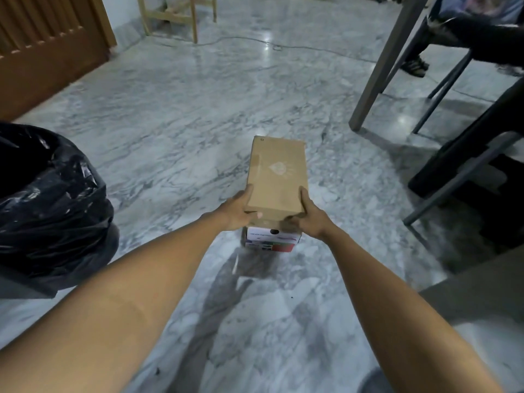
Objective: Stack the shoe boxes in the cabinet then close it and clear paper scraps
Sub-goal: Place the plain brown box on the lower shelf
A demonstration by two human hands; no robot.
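Shoe box (276,173) between both hands, bare floor (175,131) around

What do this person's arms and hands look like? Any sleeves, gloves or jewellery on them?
Both forearms are bare for as far as the picture shows, with no sleeve in view. The left hand and right hand wear no gloves, and no watch, bracelet or ring can be seen on the wrists or fingers. A fingernail shows on the left hand.
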